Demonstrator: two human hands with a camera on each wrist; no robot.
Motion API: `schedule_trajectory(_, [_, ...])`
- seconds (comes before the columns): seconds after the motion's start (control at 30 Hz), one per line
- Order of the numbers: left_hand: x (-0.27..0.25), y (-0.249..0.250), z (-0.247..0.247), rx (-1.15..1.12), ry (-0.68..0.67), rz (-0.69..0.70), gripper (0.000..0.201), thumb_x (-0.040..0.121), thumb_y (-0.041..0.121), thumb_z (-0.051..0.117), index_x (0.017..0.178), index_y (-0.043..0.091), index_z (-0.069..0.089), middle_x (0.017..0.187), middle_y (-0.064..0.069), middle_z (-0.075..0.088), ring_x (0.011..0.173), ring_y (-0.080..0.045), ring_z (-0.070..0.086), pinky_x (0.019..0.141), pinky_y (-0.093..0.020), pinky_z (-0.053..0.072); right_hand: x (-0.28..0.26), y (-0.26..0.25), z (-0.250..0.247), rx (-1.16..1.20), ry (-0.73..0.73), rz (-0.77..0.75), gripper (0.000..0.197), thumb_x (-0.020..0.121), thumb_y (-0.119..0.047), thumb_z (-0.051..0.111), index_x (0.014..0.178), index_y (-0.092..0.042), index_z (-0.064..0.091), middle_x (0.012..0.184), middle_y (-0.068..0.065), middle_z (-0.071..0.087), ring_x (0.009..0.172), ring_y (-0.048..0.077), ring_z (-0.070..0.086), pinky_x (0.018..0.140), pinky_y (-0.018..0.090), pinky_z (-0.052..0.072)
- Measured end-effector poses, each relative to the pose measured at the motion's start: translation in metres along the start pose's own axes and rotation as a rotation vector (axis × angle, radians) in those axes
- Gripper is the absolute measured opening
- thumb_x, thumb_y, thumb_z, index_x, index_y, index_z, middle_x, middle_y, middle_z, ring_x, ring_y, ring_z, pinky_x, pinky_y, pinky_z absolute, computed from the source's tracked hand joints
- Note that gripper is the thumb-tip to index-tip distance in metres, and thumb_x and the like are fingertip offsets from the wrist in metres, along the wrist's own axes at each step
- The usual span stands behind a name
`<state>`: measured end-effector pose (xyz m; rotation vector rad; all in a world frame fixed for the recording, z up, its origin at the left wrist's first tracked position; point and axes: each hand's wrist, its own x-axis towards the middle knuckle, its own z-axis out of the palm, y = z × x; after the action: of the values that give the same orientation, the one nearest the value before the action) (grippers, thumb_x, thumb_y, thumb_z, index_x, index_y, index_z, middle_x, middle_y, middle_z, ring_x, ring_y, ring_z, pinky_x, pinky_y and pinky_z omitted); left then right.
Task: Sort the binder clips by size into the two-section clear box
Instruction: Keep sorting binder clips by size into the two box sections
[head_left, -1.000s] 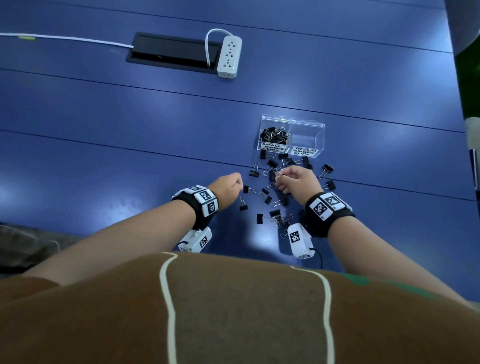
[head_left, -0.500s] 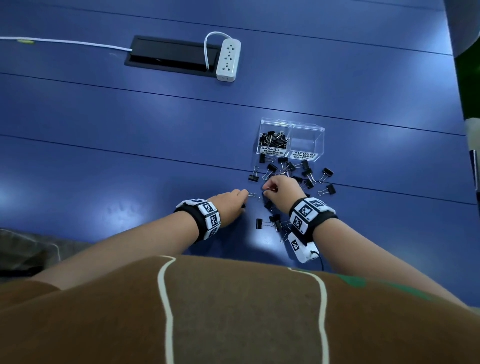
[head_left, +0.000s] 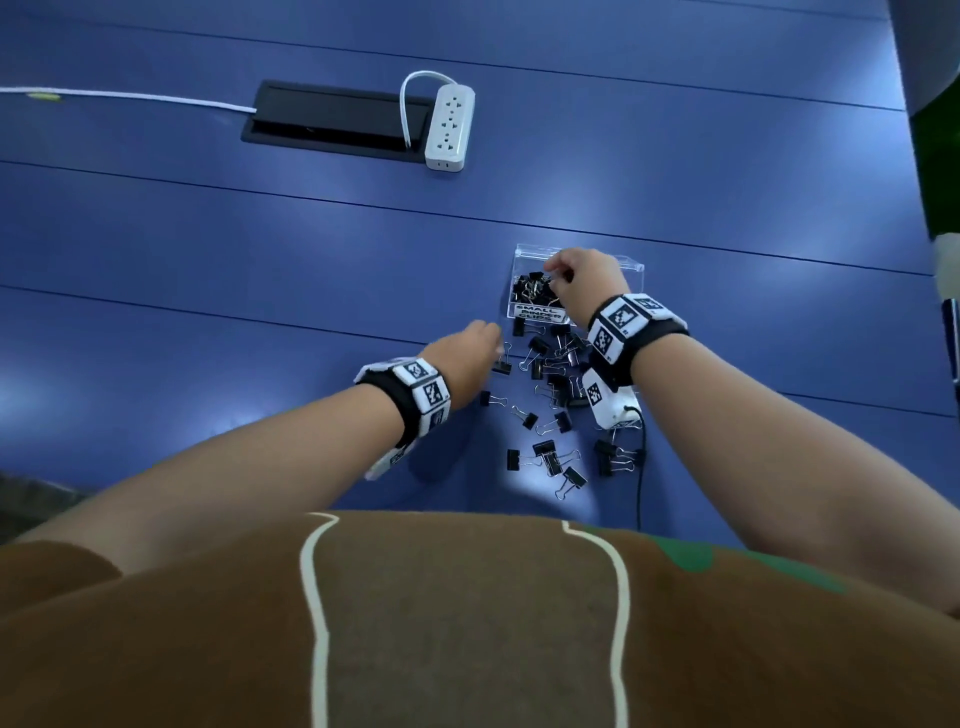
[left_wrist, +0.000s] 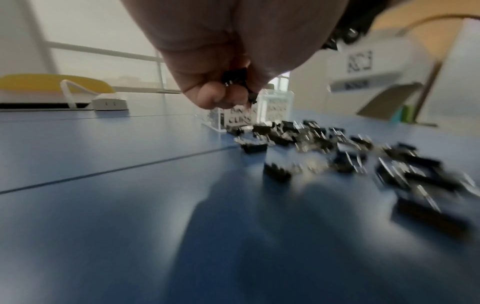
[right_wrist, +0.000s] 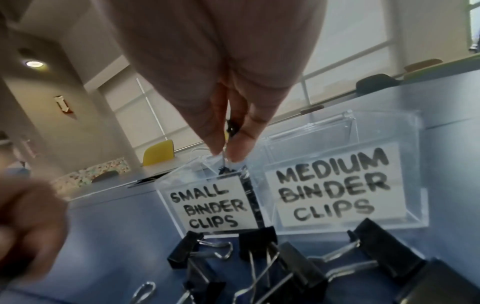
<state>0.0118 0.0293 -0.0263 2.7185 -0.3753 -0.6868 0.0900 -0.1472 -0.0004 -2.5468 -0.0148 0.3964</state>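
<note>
We read 2 hand-lettered paper labels on the clear box (right_wrist: 384, 127) front: "SMALL BINDER CLIPS" label (right_wrist: 210, 205) on left section, "MEDIUM BINDER CLIPS" label (right_wrist: 335, 185) on right section. Wristband marker squares carry no legible txt.

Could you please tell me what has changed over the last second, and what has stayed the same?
The right hand rose from the loose pile to above the clear box's small section, a small clip pinched in its grip. The left hand moved forward to the pile's left edge and holds a clip. The box, the power strip and most loose clips stayed put.
</note>
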Motion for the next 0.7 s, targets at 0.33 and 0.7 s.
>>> schedule_trajectory(0.33, [0.085,0.033,-0.058,0.016,0.075,0.086,0.022,0.099,0.029,0.039,0.106,0.011,0.050,0.110,-0.012,0.055,0.093,-0.034,0.058,0.085,-0.047,0.050,-0.050,0.028,0.004,0.124,0.075,-0.029,0.026,0.090,-0.006,0.047,0.101,-0.014,0.069,0.102,0.006,0.070,0.081,0.021,0.065,0.083,0.030,0.054])
schedule_trajectory(0.7, [0.072,0.034,-0.044,0.080,0.157,0.154,0.025,0.093,0.024,0.054,0.113,0.009,0.052,0.118,-0.013,0.045,0.082,-0.030,0.055,0.074,-0.045,0.053,-0.110,0.038,0.072,-0.125,-0.335,-0.199,0.018,0.083,-0.012,0.055,0.099,-0.009,0.064,0.110,0.009,0.056,0.103,0.027,0.055,0.085,0.040,0.051])
